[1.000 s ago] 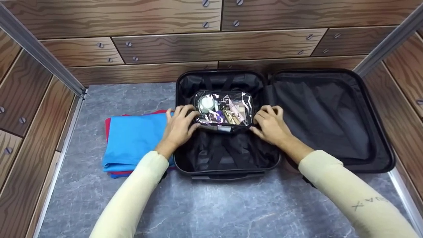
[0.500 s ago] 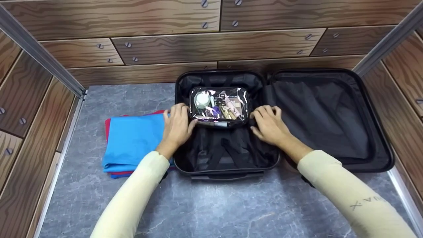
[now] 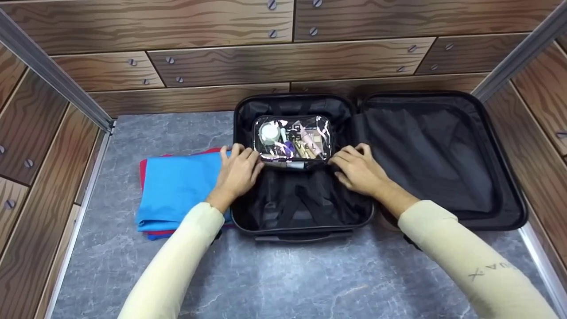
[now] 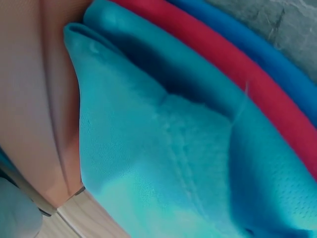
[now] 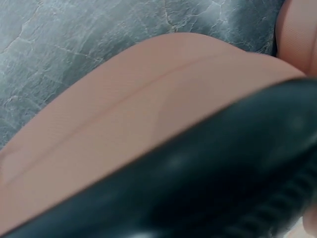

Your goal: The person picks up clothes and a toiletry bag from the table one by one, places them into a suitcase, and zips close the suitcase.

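Note:
A clear makeup bag [image 3: 292, 137] with black edging lies in the left half of an open black-lined suitcase [image 3: 305, 221], towards the back. Cosmetics, including a round white jar [image 3: 269, 133] and a pink tube, show through its top. My left hand [image 3: 237, 170] reaches over the suitcase's left rim and holds the bag's front left corner with curled fingers. At the front right corner, my right hand [image 3: 359, 170] has its fingers curled against the bag. The fingertips' undersides are hidden. The wrist views show mainly the suitcase's pinkish shell [image 5: 124, 99] and the cloth.
Folded cloths lie left of the suitcase, a light blue one [image 3: 181, 186] on top with red and darker blue below. The suitcase's other half [image 3: 434, 155] lies open on the right. Wood-patterned walls [image 3: 221, 62] enclose the grey marbled surface [image 3: 274, 279].
The makeup bag has shifted slightly back and left, then stayed nearly still. Over the last half second my left hand has come slightly forward and my right hand slightly left, to the bag's front corners.

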### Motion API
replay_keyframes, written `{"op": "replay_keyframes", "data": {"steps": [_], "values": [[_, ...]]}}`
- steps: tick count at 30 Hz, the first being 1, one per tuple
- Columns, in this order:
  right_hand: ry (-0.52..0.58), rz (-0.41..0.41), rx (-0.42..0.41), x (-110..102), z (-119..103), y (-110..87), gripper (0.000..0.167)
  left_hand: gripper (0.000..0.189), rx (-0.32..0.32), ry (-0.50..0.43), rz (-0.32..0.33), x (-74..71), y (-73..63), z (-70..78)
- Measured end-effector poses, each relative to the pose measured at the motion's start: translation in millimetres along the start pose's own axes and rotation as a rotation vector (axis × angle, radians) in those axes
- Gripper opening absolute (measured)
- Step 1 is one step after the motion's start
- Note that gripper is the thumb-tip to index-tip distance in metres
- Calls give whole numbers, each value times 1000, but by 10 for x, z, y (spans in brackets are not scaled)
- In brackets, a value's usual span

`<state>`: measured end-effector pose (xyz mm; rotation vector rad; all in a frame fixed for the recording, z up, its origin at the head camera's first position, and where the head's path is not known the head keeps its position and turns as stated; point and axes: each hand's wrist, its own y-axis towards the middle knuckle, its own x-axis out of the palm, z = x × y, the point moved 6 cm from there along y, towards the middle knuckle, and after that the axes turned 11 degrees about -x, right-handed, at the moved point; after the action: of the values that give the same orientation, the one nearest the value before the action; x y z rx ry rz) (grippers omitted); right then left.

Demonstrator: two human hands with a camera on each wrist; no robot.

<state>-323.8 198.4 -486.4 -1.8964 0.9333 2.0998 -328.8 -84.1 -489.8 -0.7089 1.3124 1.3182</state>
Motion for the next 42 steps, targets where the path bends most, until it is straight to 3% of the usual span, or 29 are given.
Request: {"op": "replay_keyframes", "data": {"steps": [6, 14, 19, 29, 32, 36, 42], "values": [[-12, -67, 30, 47, 7, 21, 50, 31, -24, 80, -76, 26, 7, -18], [-17, -118, 22, 85, -10, 49, 66, 37, -65, 139, -109, 26, -2, -46], [-25, -148, 25, 108, -15, 69, 70, 42, -76, 154, -99, 24, -26, -75], [-19, -129, 1, 155, -50, 111, 70, 38, -100, 66, -53, 5, -112, -146], [-12, -116, -6, 140, -47, 111, 69, 28, -91, -62, 22, -96, -135, -159], [-1, -108, 2, 89, -7, 77, 67, 19, -22, -189, 104, -307, -205, -137], [13, -122, 14, 50, 60, 51, 62, 24, 123, -115, 137, -743, -462, -119]]}}
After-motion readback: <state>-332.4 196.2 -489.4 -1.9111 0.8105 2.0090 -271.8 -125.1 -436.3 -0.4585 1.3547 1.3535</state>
